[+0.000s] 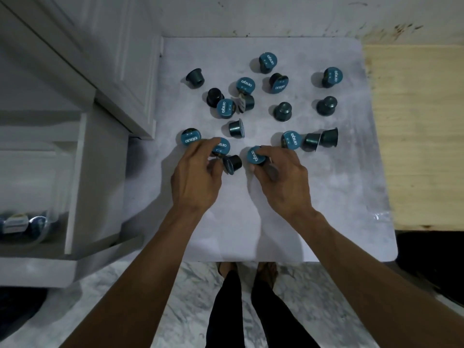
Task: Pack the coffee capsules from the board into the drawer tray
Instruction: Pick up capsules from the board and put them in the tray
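Observation:
Several dark teal coffee capsules with blue foil lids lie scattered on the white board [326,197]. My left hand [198,177] curls its fingers around a blue-lidded capsule [222,146] at the board's near left. A dark capsule [232,164] lies on its side just right of that hand. My right hand [281,179] pinches another blue-lidded capsule [254,154], with what looks like a second capsule tucked under its fingers. The open white drawer [75,182] stands at the left, with a clear tray [45,232] inside holding a few capsules.
A white cabinet front [120,71] rises behind the drawer at upper left. A bare wooden surface [416,136] lies right of the board. Marble floor and my legs show below the board's near edge.

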Demonstrator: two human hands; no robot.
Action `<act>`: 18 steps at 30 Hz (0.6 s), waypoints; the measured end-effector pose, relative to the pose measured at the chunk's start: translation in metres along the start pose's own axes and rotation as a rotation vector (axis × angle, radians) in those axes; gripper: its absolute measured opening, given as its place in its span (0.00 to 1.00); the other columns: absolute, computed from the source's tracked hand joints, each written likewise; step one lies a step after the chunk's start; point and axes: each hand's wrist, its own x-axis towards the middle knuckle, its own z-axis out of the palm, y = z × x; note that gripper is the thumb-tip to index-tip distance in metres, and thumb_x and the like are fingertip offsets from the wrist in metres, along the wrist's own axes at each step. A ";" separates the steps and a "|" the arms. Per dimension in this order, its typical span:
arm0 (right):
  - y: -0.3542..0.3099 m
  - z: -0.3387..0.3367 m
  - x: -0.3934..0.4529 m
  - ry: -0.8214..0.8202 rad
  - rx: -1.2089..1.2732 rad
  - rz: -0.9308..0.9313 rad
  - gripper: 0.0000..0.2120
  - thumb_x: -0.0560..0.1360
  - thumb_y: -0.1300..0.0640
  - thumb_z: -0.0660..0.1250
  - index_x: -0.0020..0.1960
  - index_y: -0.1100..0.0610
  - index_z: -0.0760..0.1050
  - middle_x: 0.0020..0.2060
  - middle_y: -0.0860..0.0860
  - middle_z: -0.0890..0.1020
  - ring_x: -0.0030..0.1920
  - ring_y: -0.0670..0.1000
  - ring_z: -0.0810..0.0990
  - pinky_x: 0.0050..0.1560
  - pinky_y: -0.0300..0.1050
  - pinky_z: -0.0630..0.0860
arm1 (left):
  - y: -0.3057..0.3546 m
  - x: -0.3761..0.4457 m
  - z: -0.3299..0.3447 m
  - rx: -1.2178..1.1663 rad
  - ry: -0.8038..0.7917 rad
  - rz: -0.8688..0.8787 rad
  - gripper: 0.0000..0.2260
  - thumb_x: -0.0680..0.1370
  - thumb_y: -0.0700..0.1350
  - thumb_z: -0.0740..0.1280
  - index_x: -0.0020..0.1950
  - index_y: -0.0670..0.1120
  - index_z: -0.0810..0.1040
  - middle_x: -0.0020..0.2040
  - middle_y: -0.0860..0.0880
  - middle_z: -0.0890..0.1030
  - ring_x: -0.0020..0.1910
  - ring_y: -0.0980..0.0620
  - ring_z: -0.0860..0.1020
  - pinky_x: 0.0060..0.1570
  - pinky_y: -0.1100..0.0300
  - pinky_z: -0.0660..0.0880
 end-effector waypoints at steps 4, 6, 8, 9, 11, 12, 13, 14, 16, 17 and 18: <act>0.008 0.009 -0.010 0.070 -0.043 -0.037 0.12 0.74 0.59 0.73 0.56 0.61 0.78 0.51 0.53 0.82 0.53 0.54 0.77 0.59 0.32 0.68 | -0.003 0.000 0.006 -0.027 0.057 0.022 0.15 0.76 0.42 0.71 0.63 0.48 0.78 0.56 0.47 0.81 0.42 0.57 0.73 0.45 0.55 0.79; 0.009 0.010 -0.011 0.092 -0.047 -0.057 0.12 0.74 0.59 0.72 0.56 0.61 0.79 0.51 0.54 0.82 0.53 0.54 0.76 0.60 0.30 0.66 | -0.003 -0.001 0.008 -0.022 0.093 0.035 0.15 0.76 0.43 0.72 0.62 0.47 0.79 0.52 0.46 0.82 0.41 0.58 0.72 0.43 0.61 0.75; 0.009 0.011 -0.010 0.111 -0.052 -0.071 0.12 0.74 0.59 0.73 0.55 0.62 0.79 0.50 0.54 0.83 0.53 0.54 0.76 0.60 0.29 0.65 | -0.004 -0.002 0.010 -0.018 0.119 0.053 0.14 0.76 0.43 0.72 0.61 0.45 0.80 0.50 0.45 0.83 0.41 0.58 0.72 0.43 0.64 0.72; 0.010 0.011 -0.010 0.117 -0.061 -0.074 0.12 0.73 0.59 0.73 0.55 0.62 0.79 0.49 0.54 0.83 0.52 0.55 0.77 0.59 0.29 0.65 | -0.005 -0.002 0.011 -0.017 0.130 0.061 0.14 0.76 0.43 0.72 0.61 0.44 0.80 0.49 0.44 0.83 0.41 0.58 0.72 0.43 0.65 0.71; 0.011 0.012 -0.010 0.119 -0.079 -0.074 0.12 0.73 0.59 0.74 0.54 0.62 0.79 0.49 0.55 0.83 0.51 0.56 0.78 0.59 0.28 0.65 | -0.005 -0.003 0.013 -0.012 0.145 0.067 0.14 0.76 0.44 0.72 0.61 0.43 0.80 0.49 0.43 0.83 0.40 0.58 0.72 0.43 0.66 0.72; 0.012 0.012 -0.011 0.120 -0.083 -0.074 0.13 0.72 0.59 0.75 0.54 0.61 0.79 0.49 0.55 0.83 0.51 0.56 0.78 0.59 0.28 0.65 | -0.006 -0.003 0.014 -0.016 0.151 0.066 0.14 0.76 0.44 0.72 0.61 0.42 0.80 0.49 0.43 0.83 0.39 0.58 0.73 0.43 0.66 0.72; 0.012 0.012 -0.010 0.125 -0.080 -0.073 0.13 0.72 0.59 0.75 0.54 0.61 0.80 0.49 0.55 0.83 0.50 0.56 0.79 0.59 0.28 0.65 | -0.006 -0.003 0.014 -0.024 0.156 0.062 0.14 0.76 0.44 0.72 0.61 0.42 0.80 0.49 0.43 0.83 0.39 0.58 0.73 0.42 0.65 0.73; 0.012 0.011 -0.010 0.133 -0.072 -0.072 0.13 0.72 0.59 0.76 0.54 0.61 0.80 0.49 0.54 0.84 0.50 0.56 0.79 0.59 0.28 0.66 | -0.006 -0.003 0.014 -0.036 0.160 0.058 0.14 0.76 0.45 0.71 0.61 0.43 0.80 0.49 0.44 0.83 0.38 0.58 0.73 0.42 0.64 0.75; 0.012 0.009 -0.011 0.150 -0.042 -0.060 0.13 0.71 0.59 0.76 0.54 0.62 0.80 0.49 0.54 0.84 0.50 0.55 0.80 0.58 0.29 0.69 | -0.008 -0.005 0.012 -0.076 0.168 0.053 0.14 0.76 0.45 0.71 0.61 0.44 0.80 0.49 0.45 0.83 0.38 0.57 0.74 0.42 0.59 0.78; 0.011 0.008 -0.011 0.156 -0.025 -0.049 0.14 0.71 0.59 0.77 0.54 0.62 0.80 0.49 0.55 0.84 0.50 0.55 0.80 0.57 0.31 0.71 | -0.008 -0.007 0.010 -0.102 0.170 0.049 0.14 0.76 0.45 0.71 0.61 0.44 0.80 0.50 0.46 0.83 0.38 0.56 0.75 0.42 0.57 0.79; 0.010 0.006 -0.013 0.159 -0.005 -0.034 0.14 0.71 0.59 0.77 0.54 0.62 0.80 0.49 0.55 0.84 0.50 0.56 0.81 0.56 0.33 0.73 | -0.009 -0.010 0.008 -0.125 0.171 0.046 0.14 0.76 0.45 0.71 0.61 0.44 0.80 0.50 0.46 0.82 0.39 0.55 0.76 0.42 0.55 0.80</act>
